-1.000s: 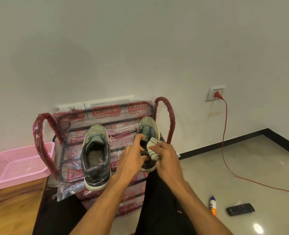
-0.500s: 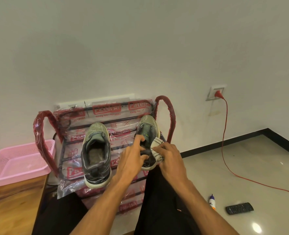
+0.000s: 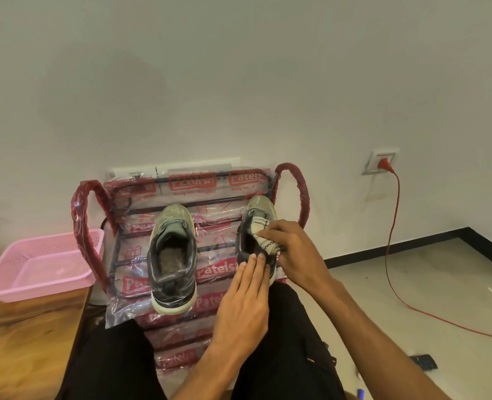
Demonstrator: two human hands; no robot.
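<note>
Two grey-green sneakers stand on a plastic-wrapped shoe rack [image 3: 181, 186] with red handles. The left sneaker [image 3: 173, 258] sits alone, its opening facing me. My right hand [image 3: 292, 251] holds a rolled white sock [image 3: 263, 233] with dark stitching, half inside the opening of the right sneaker [image 3: 257, 209]. My left hand [image 3: 246, 301] lies flat with straight fingers, its fingertips resting on the heel of that right sneaker. The heel and rear sole of the right sneaker are hidden by my hands.
A pink plastic basket [image 3: 41, 265] sits on a wooden table [image 3: 22, 342] at the left. A red cable [image 3: 392, 241] runs from a wall socket [image 3: 380, 164] across the tiled floor. A dark remote [image 3: 425, 362] lies on the floor at the right. My dark-trousered legs fill the foreground.
My left hand has let go of the shoe's collar and now lies flat on its heel. My right hand has pushed the sock deeper into the right sneaker. The camera tilted down.
</note>
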